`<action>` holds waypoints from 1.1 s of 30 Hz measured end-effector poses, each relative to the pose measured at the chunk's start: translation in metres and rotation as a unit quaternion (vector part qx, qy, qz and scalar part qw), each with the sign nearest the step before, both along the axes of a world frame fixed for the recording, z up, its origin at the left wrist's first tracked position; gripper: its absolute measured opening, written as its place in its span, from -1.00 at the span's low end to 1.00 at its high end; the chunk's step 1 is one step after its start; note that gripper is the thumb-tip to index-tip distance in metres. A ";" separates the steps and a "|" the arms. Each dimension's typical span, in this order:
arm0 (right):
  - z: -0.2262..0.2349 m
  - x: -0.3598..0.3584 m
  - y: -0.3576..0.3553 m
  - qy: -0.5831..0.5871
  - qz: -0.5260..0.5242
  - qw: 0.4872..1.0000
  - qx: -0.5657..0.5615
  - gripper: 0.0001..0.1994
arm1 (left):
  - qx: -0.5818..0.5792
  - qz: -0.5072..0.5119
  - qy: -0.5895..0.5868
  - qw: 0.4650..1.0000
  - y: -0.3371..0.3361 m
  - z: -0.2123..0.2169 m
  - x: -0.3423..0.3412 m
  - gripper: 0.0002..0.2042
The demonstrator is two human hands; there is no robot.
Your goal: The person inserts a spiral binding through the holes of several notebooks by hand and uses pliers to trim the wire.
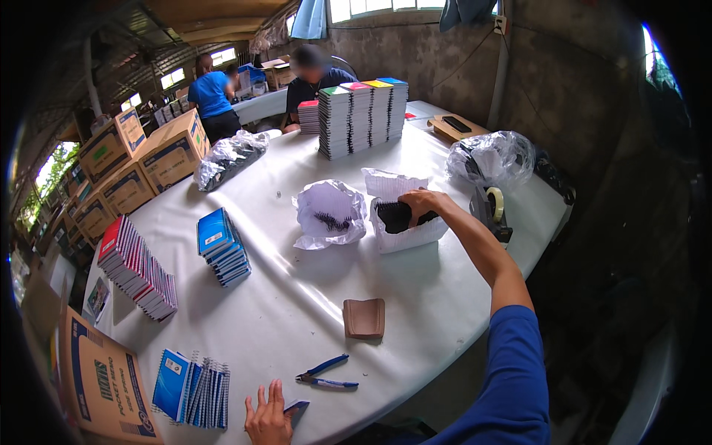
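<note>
Far across the white tabletop, the right hand reaches into an open white plastic bag with its grip clenched on a bundle of black spiral binding coils. Nearer, the left hand lies flat and released at the near edge, just beside blue-handled pliers. Brown cardboard boxes with blue labels crowd the far left edge, while open room lies mid-table around a brown leather pad.

Open tabletop mid-table; brown block, pliers ahead; tape dispenser flanks bag
</note>
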State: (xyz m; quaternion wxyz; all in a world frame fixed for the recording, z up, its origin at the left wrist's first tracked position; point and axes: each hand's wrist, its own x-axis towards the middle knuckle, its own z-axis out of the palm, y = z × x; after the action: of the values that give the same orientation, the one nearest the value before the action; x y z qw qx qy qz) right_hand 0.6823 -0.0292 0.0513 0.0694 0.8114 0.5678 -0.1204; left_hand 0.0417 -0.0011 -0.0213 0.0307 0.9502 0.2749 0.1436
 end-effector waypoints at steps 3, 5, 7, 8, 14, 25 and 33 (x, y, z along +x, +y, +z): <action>0.002 -0.002 -0.010 -0.024 0.090 0.990 0.101 -0.30 | -0.004 -0.006 0.008 1.000 0.000 0.000 0.001 -0.39; 0.008 -0.012 0.000 0.010 0.055 0.997 0.054 -0.34 | -0.025 -0.004 0.024 0.999 0.002 -0.001 0.001 -0.31; 0.011 -0.014 0.000 -0.006 0.064 0.996 0.059 -0.36 | -0.030 -0.006 0.030 0.999 0.002 -0.001 0.001 -0.31; 0.014 -0.014 -0.001 -0.022 0.074 0.995 0.062 -0.38 | -0.037 -0.008 0.036 0.999 0.001 0.000 0.001 -0.32; 0.030 -0.009 -0.018 0.037 0.043 0.991 0.118 -0.32 | -0.025 -0.012 0.024 0.999 0.000 -0.002 0.001 -0.33; 0.049 -0.010 -0.071 0.311 -0.084 0.787 0.526 -0.69 | -0.027 -0.008 0.021 0.999 0.000 0.003 0.003 -0.31; 0.081 -0.070 -0.049 0.031 0.015 0.890 0.454 -0.55 | -0.058 0.000 0.026 0.998 -0.004 -0.002 -0.001 -0.35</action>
State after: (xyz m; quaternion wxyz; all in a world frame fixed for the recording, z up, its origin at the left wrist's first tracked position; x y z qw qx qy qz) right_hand 0.6124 -0.0778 0.1328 -0.3221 0.7414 0.5748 0.1267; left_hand 0.0406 -0.0046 -0.0235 0.0784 0.9503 0.2834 0.1025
